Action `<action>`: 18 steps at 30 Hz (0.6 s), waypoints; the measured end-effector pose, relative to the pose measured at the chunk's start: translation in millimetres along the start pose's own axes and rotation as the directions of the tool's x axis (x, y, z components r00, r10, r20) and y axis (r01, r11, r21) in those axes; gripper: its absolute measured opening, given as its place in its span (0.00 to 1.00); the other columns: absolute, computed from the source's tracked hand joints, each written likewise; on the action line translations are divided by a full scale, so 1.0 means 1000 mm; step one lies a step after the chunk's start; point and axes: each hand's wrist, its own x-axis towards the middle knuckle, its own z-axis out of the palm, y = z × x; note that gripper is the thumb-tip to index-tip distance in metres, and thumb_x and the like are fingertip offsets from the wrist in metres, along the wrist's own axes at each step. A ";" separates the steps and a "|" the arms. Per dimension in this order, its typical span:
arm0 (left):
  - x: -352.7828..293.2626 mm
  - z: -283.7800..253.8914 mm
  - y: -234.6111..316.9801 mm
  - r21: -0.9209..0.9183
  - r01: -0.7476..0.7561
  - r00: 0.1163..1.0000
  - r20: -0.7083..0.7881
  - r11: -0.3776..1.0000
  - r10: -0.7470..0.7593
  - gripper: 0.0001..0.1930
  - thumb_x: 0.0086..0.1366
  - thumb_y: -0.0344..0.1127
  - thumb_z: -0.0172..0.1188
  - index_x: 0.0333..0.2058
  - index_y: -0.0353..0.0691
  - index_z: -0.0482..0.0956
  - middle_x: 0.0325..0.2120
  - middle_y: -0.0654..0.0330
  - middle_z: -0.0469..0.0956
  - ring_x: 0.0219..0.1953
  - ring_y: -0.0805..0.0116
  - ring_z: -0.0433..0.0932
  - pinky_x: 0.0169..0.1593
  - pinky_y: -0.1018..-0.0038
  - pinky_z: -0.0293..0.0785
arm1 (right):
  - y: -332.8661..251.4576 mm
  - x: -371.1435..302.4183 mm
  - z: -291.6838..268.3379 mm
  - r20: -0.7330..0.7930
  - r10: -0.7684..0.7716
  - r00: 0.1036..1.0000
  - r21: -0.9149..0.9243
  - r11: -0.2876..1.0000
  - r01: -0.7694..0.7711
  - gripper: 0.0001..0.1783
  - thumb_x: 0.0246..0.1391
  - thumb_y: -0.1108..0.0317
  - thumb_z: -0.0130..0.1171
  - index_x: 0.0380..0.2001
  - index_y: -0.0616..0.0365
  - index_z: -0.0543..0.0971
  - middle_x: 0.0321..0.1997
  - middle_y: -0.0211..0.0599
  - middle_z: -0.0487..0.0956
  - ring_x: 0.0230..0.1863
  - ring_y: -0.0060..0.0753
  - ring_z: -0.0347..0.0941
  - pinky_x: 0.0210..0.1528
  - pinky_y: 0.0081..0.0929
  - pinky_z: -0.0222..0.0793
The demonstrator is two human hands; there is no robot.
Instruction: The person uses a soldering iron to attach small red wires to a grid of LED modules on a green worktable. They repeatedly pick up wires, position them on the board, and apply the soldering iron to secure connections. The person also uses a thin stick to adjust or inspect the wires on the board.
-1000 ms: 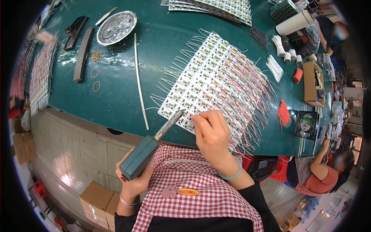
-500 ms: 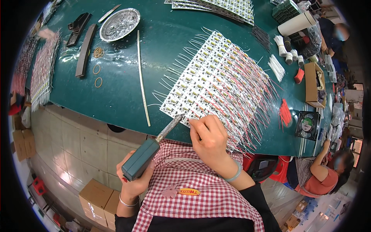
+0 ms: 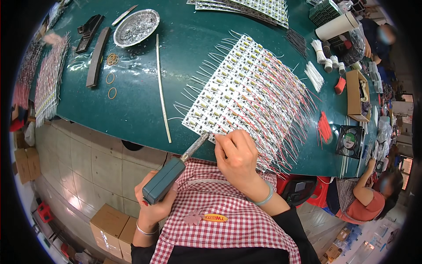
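My left hand (image 3: 157, 196) grips the dark green handle of a soldering iron (image 3: 165, 179). The iron slants up and right, its tip at the near left edge of a panel of white circuit boards (image 3: 220, 94). Rows of small yellowish parts cover the panel; white wires stick out at its left, red and white wires spread over its right half. Just right of the iron's tip, the thumb and fingers of my right hand (image 3: 238, 154) are pinched together at the panel's near edge. What they pinch is too small to make out.
Left of the panel lie a pale thin strip (image 3: 161, 88), a metal dish of solder scraps (image 3: 136, 28), rubber bands (image 3: 112, 59) and a dark bar (image 3: 97, 57). Red wires (image 3: 324, 126), a fan (image 3: 350, 141) and a cardboard box (image 3: 358, 96) lie right. Another person (image 3: 365, 193) sits at lower right.
The soldering iron and my left hand have shifted slightly to the right, bringing the tip closer to my right fingertips. My right hand has moved only a hair to the left.
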 end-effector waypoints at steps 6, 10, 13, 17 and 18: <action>-0.002 -0.002 -0.002 0.010 0.007 1.000 0.007 1.000 -0.007 0.11 0.50 0.21 0.68 0.34 0.28 0.82 0.29 0.53 0.81 0.26 0.66 0.80 0.30 0.75 0.75 | -0.001 0.001 -0.001 0.005 0.002 1.000 -0.006 1.000 -0.002 0.09 0.48 0.77 0.67 0.34 0.60 0.80 0.28 0.34 0.70 0.31 0.39 0.69 0.34 0.36 0.64; -0.017 -0.004 -0.014 -0.105 0.185 0.980 -0.049 0.977 -0.191 0.11 0.51 0.21 0.69 0.36 0.28 0.83 0.30 0.54 0.82 0.27 0.68 0.81 0.32 0.74 0.76 | -0.001 0.002 0.000 0.001 -0.002 1.000 -0.010 1.000 0.002 0.08 0.48 0.77 0.67 0.34 0.60 0.80 0.28 0.35 0.70 0.30 0.39 0.69 0.33 0.36 0.64; -0.021 -0.003 -0.012 -0.254 0.280 0.940 -0.121 0.926 -0.318 0.12 0.53 0.22 0.70 0.38 0.28 0.84 0.32 0.55 0.84 0.30 0.70 0.82 0.35 0.75 0.78 | 0.000 0.001 0.001 -0.001 -0.006 1.000 -0.019 1.000 0.006 0.08 0.48 0.77 0.67 0.33 0.60 0.80 0.28 0.35 0.70 0.30 0.39 0.69 0.33 0.36 0.64; -0.020 -0.002 -0.010 -0.310 0.284 0.931 -0.136 0.907 -0.338 0.14 0.53 0.23 0.70 0.40 0.28 0.84 0.33 0.56 0.85 0.32 0.71 0.82 0.37 0.75 0.78 | -0.001 0.002 0.000 -0.007 -0.002 1.000 -0.019 1.000 0.002 0.07 0.48 0.77 0.66 0.33 0.60 0.80 0.28 0.35 0.70 0.30 0.38 0.69 0.33 0.36 0.64; -0.018 -0.002 -0.008 -0.318 0.275 0.934 -0.136 0.907 -0.331 0.14 0.53 0.23 0.71 0.40 0.28 0.84 0.33 0.56 0.85 0.32 0.71 0.82 0.37 0.75 0.78 | -0.001 0.002 -0.001 0.004 0.004 1.000 -0.010 1.000 -0.004 0.07 0.48 0.78 0.66 0.33 0.60 0.81 0.28 0.35 0.70 0.31 0.39 0.69 0.33 0.36 0.64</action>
